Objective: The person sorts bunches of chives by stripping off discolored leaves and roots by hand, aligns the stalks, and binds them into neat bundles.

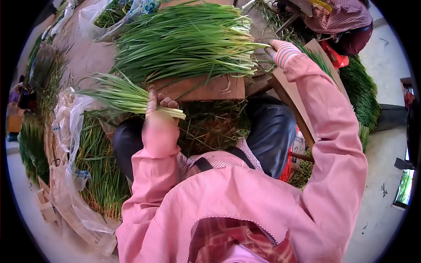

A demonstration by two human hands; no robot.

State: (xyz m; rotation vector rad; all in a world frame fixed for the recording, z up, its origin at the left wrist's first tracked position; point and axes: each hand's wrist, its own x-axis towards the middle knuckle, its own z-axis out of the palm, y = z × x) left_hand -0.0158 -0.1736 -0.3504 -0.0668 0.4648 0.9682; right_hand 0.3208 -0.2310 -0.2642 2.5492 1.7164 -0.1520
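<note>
My left hand [160,103], in a striped glove or cuff, is closed around a small bunch of garlic chives [116,94]. Their pale cut ends stick out to the right of my fist and the green leaves fan out to the left. My right hand [280,50], with a striped covering, pinches the pale end of a chive stalk at the right side of a large pile of garlic chives [184,41]. That pile lies across a brown board [223,87] in front of my knees, with its white ends to the right.
Plastic-lined garlic chives [103,168] stand at my left. Loose trimmings [210,127] cover the ground between my legs. A wooden frame [291,105] and more green bundles [359,92] are on the right. Another person [335,19] sits at the upper right.
</note>
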